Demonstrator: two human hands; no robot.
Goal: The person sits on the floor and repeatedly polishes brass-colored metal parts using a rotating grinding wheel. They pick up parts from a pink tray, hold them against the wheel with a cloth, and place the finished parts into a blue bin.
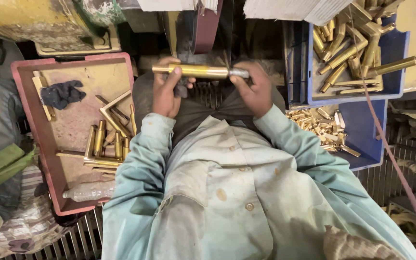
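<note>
Brass tube [201,71] horizontal between hands: left hand [166,91] and right hand [253,89] grasping ends.

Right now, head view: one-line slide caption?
Both hands, left hand and right hand, hold a brass tube between red tray and blue bins.

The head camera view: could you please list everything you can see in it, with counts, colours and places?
Brass rod: one, gold with a grey tip, held level between both hands.
Red tray: one, at the left.
Brass pieces: several, gold, in the red tray.
Dark cloth: one, blue-black, in the red tray.
Plastic bottle: one, clear, at the near end of the red tray.
Blue trays: two, at the right.
Brass fittings: many, gold, in the far blue tray.
Small brass bits: many, gold, in the near blue tray.
Left hand: grips the rod's left end.
Right hand: grips the grey tip.
</note>
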